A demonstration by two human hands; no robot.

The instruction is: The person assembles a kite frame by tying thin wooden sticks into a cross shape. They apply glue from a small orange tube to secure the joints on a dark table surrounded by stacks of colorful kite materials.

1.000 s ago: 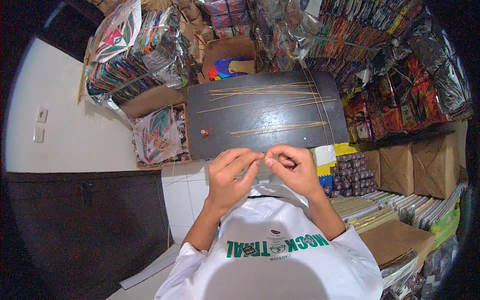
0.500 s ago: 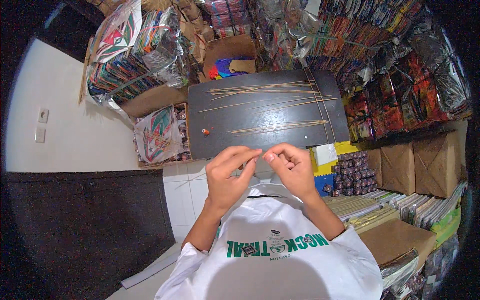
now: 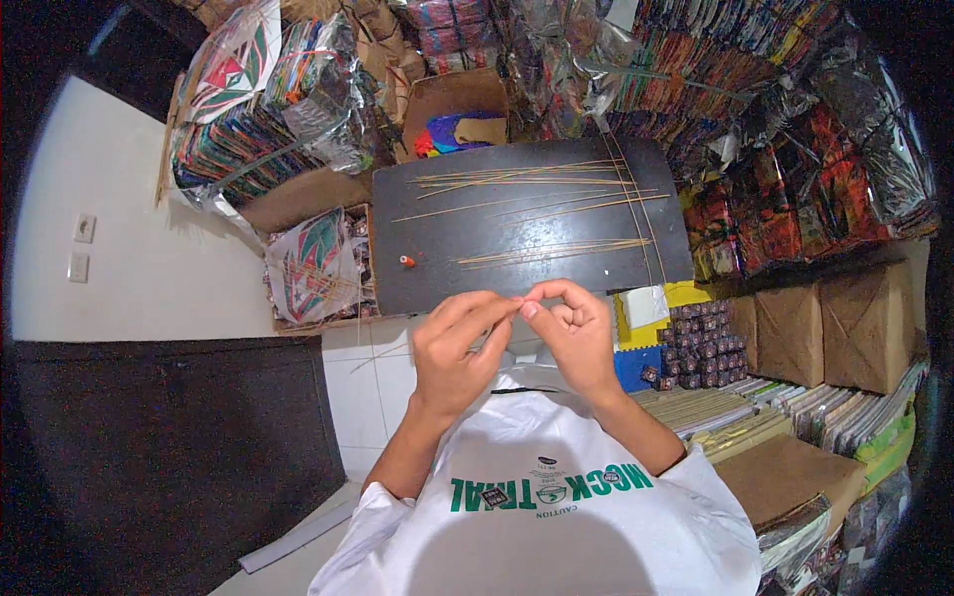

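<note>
Two bare hands meet just below the near edge of a dark worktop (image 3: 527, 268), fingertips all but touching. The left hand (image 3: 459, 348) has its thumb and forefinger pressed together in a closed grip, and the right hand (image 3: 574, 333) curls its fingers in with thumb and forefinger likewise pinched; whatever sits between the two pinches is too small or thin to make out, so what they grip cannot be told. Both forearms rise from a white shirt (image 3: 547, 507) at the lower edge. On the worktop lie several bundles of thin bamboo sticks (image 3: 537, 179), some fanned near the far edge, another bundle (image 3: 556, 251) lying just beyond the hands, and a few single sticks crossing the right side. A small red spool (image 3: 406, 261) stands alone near the worktop's left edge, well apart from the hands. Left of the worktop leans a stack of patterned kites (image 3: 310, 266) in clear wrap; more wrapped stacks (image 3: 278, 109) pile behind and to the right. Brown paper parcels (image 3: 825, 333) sit at right, beside a heap of small dark spools (image 3: 701, 343) and a yellow and blue mat (image 3: 641, 338).
</note>
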